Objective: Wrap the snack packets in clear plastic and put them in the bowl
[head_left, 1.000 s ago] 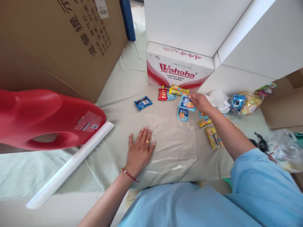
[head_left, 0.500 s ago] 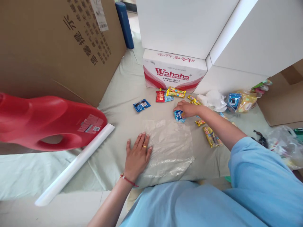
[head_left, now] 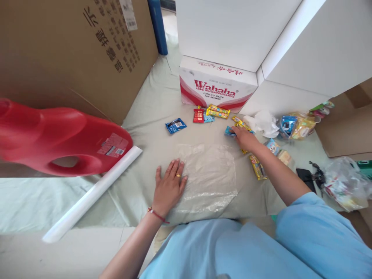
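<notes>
Touching crosswise blue packet point(head_left: 229, 132): right hand point(head_left: 245, 138).

left hand point(head_left: 170, 186): bare; I see a gold ring point(head_left: 177, 175) on one finger.
left wrist: a thin red cord bracelet point(head_left: 157, 214) circles it.
left forearm: bare down to the edge of my view.
right hand point(head_left: 245, 137): bare.
right sleeve point(head_left: 314, 228): light blue, loose, plain cloth, its hem partway up the arm.
garment point(head_left: 221, 248): the same light blue, unpatterned, in soft folds.

A red jug point(head_left: 58, 139) lies beside a white roll point(head_left: 93, 193), Wahaha box point(head_left: 217, 85) beyond.
</notes>
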